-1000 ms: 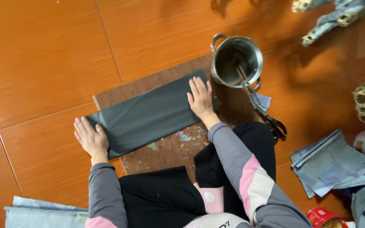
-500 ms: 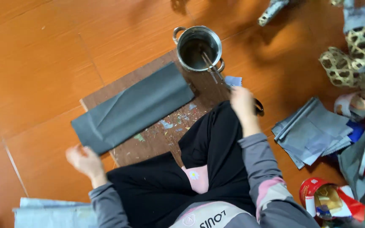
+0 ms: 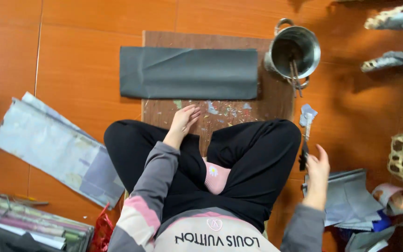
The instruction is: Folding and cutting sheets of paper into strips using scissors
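Person seated cross-legged on orange tiled floor (image 3: pixel 89 56), brown wooden board (image 3: pixel 276 100) before knees.

Folded dark grey paper sheet (image 3: pixel 188 73) lies flat across far part of board, untouched.

Left hand (image 3: pixel 183 120) rests on board's near edge, fingers loosely apart, holding nothing.

Right hand (image 3: pixel 317 167), right of board, fingers closed on dark scissors (image 3: pixel 304 151), blades toward board.

Steel pot with sticks (image 3: pixel 294 49) on board's far right corner.

Grey paper stacks (image 3: pixel 57 144) left of board.

Step, judged: fetching cutter. Next: bring blades to sheet, left hand steadying.
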